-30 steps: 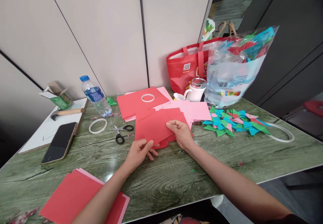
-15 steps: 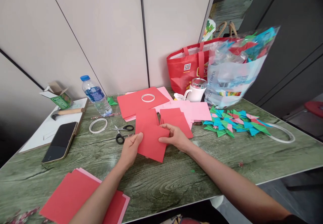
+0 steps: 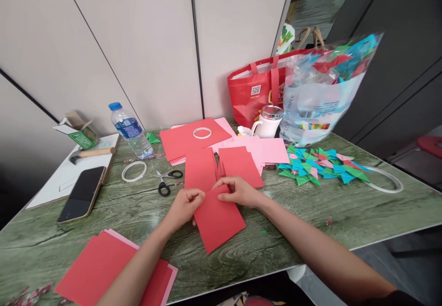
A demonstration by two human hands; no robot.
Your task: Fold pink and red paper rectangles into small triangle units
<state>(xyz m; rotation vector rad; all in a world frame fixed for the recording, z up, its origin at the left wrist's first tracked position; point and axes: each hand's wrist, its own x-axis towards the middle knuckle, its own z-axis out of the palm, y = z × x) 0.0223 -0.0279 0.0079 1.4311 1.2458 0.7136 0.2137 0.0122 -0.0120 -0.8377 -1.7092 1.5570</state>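
- My left hand (image 3: 185,206) pinches the red sheet (image 3: 221,225) at its far left side, thumb on top; my right hand (image 3: 242,192) holds its far edge between thumb and forefinger.
- From my fingertips the sheet stretches back toward me, over the green table (image 3: 345,214); neither hand is nearer, as both touch it.
- It looks almost square, so I can't tell a long axis; one corner points toward me, slightly left.
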